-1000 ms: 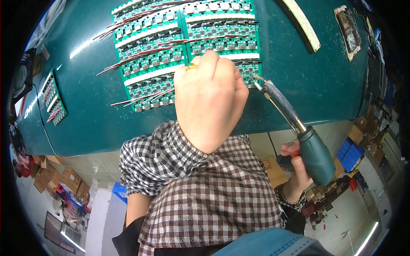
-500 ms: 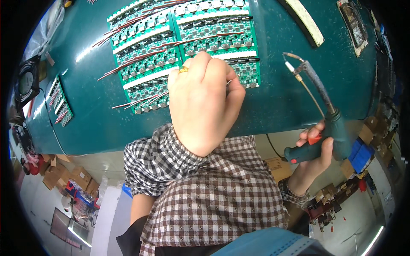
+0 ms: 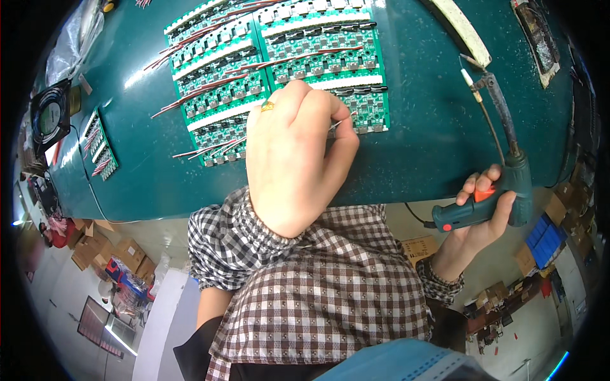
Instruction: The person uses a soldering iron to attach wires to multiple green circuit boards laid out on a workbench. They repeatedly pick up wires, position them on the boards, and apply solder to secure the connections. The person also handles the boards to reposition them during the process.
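Observation:
My left hand [image 3: 286, 152] rests over the near edge of a panel of green circuit boards [image 3: 377, 117]. Its thumb and fingertips are pinched together on thin wires [image 3: 335, 126], whose ends are partly hidden by the hand. Red, black and white wires [image 3: 203, 92] lie in rows across the boards, between white strips and small metal parts. Off to the right, my right hand [image 3: 473, 236] grips a dark green soldering gun [image 3: 518, 187] with an orange-red trigger. Its metal tip points up and away, apart from the boards.
A smaller wired circuit board [image 3: 100, 149] lies at the left beside a black fan [image 3: 51, 115]. At the far right are a long pale strip with a dark side [image 3: 467, 28] and a worn, dark-stained holder [image 3: 539, 44]. Cardboard boxes [image 3: 95, 247] stand below the table.
The soldering gun and my right hand have moved to the right and slightly up. My left hand stays pinched at the boards, with only a slight shift left.

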Tool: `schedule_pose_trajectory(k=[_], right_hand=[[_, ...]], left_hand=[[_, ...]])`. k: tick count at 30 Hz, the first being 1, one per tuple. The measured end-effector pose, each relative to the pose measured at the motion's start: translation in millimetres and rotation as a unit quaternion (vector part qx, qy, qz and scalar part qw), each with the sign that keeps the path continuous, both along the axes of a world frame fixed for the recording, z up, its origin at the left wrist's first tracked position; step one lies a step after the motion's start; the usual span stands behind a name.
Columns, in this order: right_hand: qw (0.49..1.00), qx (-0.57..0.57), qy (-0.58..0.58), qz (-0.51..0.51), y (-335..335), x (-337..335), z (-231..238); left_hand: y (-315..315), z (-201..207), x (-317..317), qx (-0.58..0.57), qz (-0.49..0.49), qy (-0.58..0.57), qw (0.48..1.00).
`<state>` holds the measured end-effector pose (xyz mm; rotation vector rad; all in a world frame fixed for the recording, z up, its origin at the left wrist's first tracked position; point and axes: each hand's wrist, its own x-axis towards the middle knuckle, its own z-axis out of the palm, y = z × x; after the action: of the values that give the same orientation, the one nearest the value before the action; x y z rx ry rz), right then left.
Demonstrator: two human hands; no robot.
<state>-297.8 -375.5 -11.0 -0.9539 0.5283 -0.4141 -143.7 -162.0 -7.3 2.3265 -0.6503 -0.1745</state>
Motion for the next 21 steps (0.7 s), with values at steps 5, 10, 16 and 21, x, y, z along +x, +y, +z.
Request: schedule_pose_trajectory(k=[5, 10, 16, 21], right_hand=[[1.000, 0.002, -0.009, -0.005, 0.6, 0.4, -0.9], [1.000, 0.007, -0.018, 0.002, -0.5, -1.3, -3.4], [0.999, 0.024, -0.022, -0.003, -1.4, -2.3, -5.0], [0.999, 0.050, -0.010, -0.017, -2.7, -0.4, -0.8]], left_hand=[[8.0, 5.5, -1.8, 0.001, -0.003, 0.000, 1.000], [16.3, 7.3, -3.2, -0.011, 0.014, 0.031, 0.999], [23.5, 9.8, -2.8, -0.034, 0.017, 0.056, 0.998], [33.0, 12.4, -2.7, -0.033, 0.025, 0.048, 0.998]])
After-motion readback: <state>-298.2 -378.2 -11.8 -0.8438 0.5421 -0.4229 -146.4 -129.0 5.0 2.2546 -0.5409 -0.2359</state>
